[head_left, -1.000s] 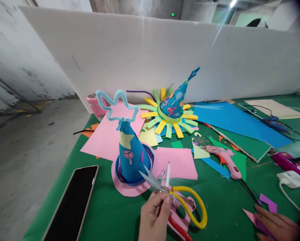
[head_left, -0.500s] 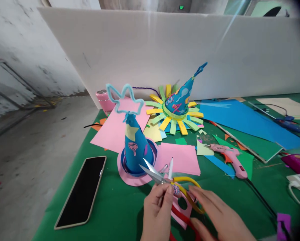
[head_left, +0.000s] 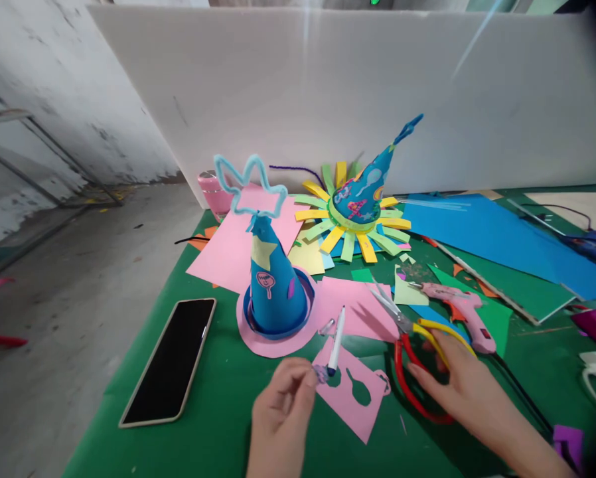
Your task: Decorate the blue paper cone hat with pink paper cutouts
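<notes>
Between the thumb and finger of my left hand (head_left: 282, 411) is a small purple-and-white patterned cutout (head_left: 320, 374). My right hand (head_left: 457, 378) grips scissors (head_left: 400, 317) by their yellow and red handles, with the blades spread slightly and aimed away over pink paper (head_left: 350, 302). Near my left fingers lie a white marker (head_left: 336, 342) and a pink sheet with cut-out holes (head_left: 362, 421). Beyond them a blue cone hat (head_left: 278, 299) with a pink brim stands upright, topped by a light-blue fuzzy star outline (head_left: 251, 211).
A phone (head_left: 171, 362) lies at the left. Farther back sits another blue cone hat (head_left: 365, 189) with yellow and green strips. On the right are a pink glue gun (head_left: 460, 309), its cord and a blue sheet (head_left: 497, 239). A white board (head_left: 328, 93) closes off the back.
The scissors have moved right in my right hand, away from my left hand. My left hand has shifted slightly left with the cutout, and the holed pink sheet shows more fully.
</notes>
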Demonstrator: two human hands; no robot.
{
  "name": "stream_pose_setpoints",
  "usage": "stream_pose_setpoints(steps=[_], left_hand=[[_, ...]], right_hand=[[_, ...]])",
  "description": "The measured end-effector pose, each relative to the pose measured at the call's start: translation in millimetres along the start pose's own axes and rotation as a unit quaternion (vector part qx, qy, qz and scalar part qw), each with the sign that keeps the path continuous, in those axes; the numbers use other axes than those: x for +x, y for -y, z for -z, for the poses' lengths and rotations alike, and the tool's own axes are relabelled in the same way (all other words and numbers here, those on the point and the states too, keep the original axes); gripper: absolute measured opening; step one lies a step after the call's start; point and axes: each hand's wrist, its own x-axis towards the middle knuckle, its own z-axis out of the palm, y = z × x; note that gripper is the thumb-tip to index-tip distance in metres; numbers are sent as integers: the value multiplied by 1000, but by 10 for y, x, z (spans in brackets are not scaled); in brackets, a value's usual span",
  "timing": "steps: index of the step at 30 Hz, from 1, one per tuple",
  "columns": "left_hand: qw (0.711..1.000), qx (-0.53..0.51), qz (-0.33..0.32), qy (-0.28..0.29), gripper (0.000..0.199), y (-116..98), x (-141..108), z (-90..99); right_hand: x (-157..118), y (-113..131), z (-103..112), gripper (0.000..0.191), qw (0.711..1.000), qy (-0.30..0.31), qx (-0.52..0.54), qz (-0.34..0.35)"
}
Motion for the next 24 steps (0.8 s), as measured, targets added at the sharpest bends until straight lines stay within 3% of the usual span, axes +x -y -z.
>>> stream_pose_setpoints(steps=[3, 7, 9, 12, 13, 17, 19, 24], left_hand=[[997, -22, 62, -43, 13, 11, 36, 163], [994, -16, 101, 38, 16, 91, 0, 163], [992, -12, 98, 83, 18, 157, -34, 112], [989, -4, 96, 108, 19, 251, -75, 49], [989, 1, 95, 111, 19, 274, -85, 36], [990, 0, 91, 112, 20, 318, -117, 31], [991, -15, 90, 101, 21, 312, -124, 61], [996, -5, 79, 47, 19, 200, -55, 199]], right_hand=[[139, -152, -15, 59, 998, -10, -52, 15], [213, -262, 30, 55, 988, -68, -127, 55], [211, -205, 69, 48, 977, -111, -157, 96], [219, 70, 66, 27, 962, -138, -134, 193], [237, 196, 43, 22, 956, -126, -111, 242], [384, 644, -73, 35, 905, -2, -80, 417], [447, 750, -92, 33, 901, 28, -79, 426], [415, 720, -89, 18, 941, 76, -48, 326]])
